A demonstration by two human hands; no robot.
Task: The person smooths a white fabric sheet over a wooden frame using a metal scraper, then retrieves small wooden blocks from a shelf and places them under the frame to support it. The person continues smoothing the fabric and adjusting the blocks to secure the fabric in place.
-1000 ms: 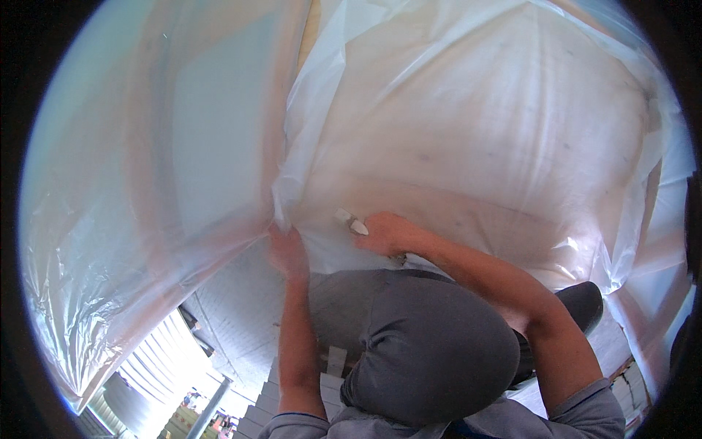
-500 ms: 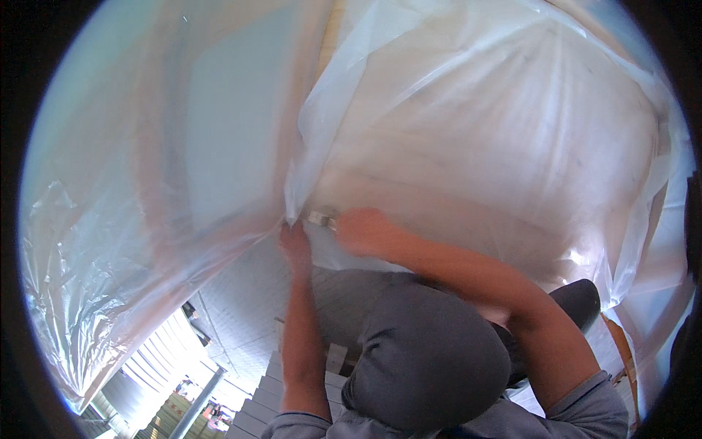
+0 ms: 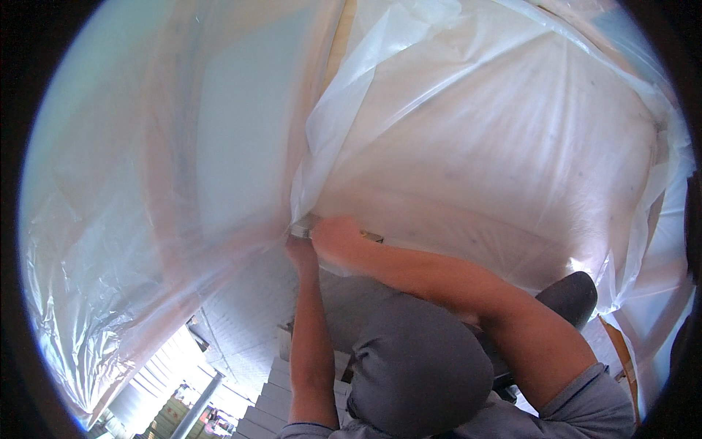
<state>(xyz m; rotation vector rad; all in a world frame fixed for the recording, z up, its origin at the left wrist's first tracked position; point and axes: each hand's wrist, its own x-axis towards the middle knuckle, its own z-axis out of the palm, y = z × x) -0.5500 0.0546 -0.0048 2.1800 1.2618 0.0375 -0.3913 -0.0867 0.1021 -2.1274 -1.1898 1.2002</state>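
Translucent plastic sheeting [image 3: 468,132] covers a pale panel, and a loose fold of it hangs down to my hands. My left hand [image 3: 300,251] is closed at the lower end of this fold, pinching its edge. Right beside it, my right hand [image 3: 338,238] is wrapped round a small hand tool [image 3: 374,236]. One end of the tool sticks out behind the fist. At the front, its pale metallic part meets the sheet close to my left fingers. The grip hides most of the tool, so its exact kind cannot be made out.
More plastic sheeting [image 3: 241,132] covers the framed panel on the left, crumpled and shiny at lower left. A wooden strip [image 3: 338,51] shows between the panels. Below are a grey floor [image 3: 238,325], stacked grey boards [image 3: 272,402] and a metal post [image 3: 199,404].
My right hand has moved left with the tool, bringing its front end up to my left fingers. My left hand has shifted slightly down and right, still at the sheet's fold.
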